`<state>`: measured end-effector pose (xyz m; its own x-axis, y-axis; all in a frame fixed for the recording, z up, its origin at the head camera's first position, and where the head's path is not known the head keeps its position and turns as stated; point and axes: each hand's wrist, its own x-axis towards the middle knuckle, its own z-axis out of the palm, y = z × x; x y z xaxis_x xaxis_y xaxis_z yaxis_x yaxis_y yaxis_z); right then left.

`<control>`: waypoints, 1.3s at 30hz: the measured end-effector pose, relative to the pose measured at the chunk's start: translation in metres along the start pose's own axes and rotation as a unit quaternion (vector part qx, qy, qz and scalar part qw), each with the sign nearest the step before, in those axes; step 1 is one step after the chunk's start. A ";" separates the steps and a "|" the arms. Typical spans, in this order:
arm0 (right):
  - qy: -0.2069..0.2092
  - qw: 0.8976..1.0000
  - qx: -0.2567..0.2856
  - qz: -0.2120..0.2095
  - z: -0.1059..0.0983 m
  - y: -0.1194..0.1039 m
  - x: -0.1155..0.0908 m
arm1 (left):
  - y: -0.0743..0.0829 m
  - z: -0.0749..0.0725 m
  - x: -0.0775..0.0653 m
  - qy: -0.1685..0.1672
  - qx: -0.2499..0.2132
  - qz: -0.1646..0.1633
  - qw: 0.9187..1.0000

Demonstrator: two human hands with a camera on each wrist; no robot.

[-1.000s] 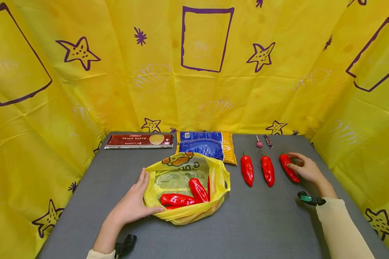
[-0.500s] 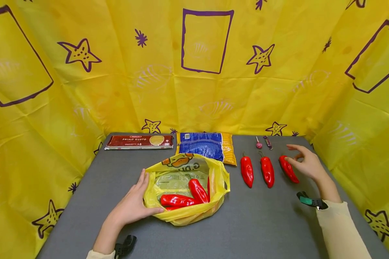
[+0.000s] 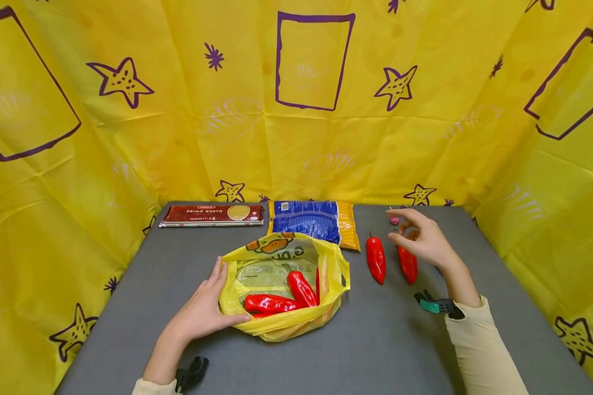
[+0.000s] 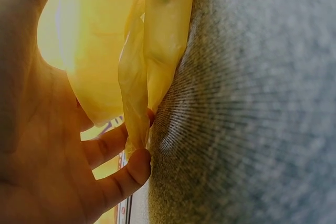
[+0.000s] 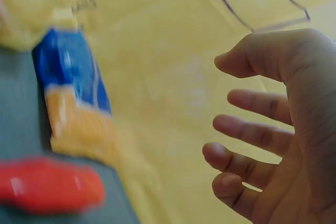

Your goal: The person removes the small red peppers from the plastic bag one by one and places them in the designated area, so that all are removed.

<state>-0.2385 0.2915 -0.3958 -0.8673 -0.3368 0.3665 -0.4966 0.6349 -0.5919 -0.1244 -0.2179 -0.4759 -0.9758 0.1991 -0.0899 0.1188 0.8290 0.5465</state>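
Note:
My left hand holds the left side of a yellow plastic bag, its thumb at the front rim and its fingers spread at the side. In the left wrist view the bag's film lies against the fingertips. Several red peppers lie inside, one across the front and another tilted. My right hand hovers with nothing between its bent, parted fingers. Under it, a red pepper is partly covered; a further red pepper lies to its left. The rightmost pepper is almost wholly hidden.
Behind the bag lies a blue and yellow packet. A brown spaghetti packet is at the back left. A pink lollipop lies at the back right, near my right fingertips. Yellow printed cloth walls in the grey table.
My right hand has let go of the rightmost pepper, lifted, and moved left over the neighbouring pepper. The left hand and bag have stayed in place.

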 end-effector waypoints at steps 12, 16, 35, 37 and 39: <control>-0.062 0.993 0.079 -0.058 0.068 -0.047 0.047 | -0.001 0.000 0.000 0.003 0.004 0.002 1.000; -0.086 0.990 0.095 -0.066 0.084 -0.063 0.061 | -0.001 0.001 0.000 0.003 0.005 0.004 1.000; -0.268 0.932 0.195 -0.145 0.166 -0.116 0.114 | -0.001 -0.001 0.001 -0.003 0.002 -0.004 1.000; -0.288 0.927 0.197 -0.140 0.174 -0.119 0.116 | -0.001 -0.001 0.001 -0.004 0.002 -0.003 1.000; -0.309 0.920 0.201 -0.134 0.183 -0.123 0.117 | -0.001 -0.001 0.001 -0.004 0.001 -0.003 1.000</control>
<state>-0.2854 0.0469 -0.4113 -0.5044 -0.8531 0.1334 -0.5592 0.2050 -0.8033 -0.1257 -0.2192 -0.4760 -0.9750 0.1986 -0.0998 0.1137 0.8314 0.5439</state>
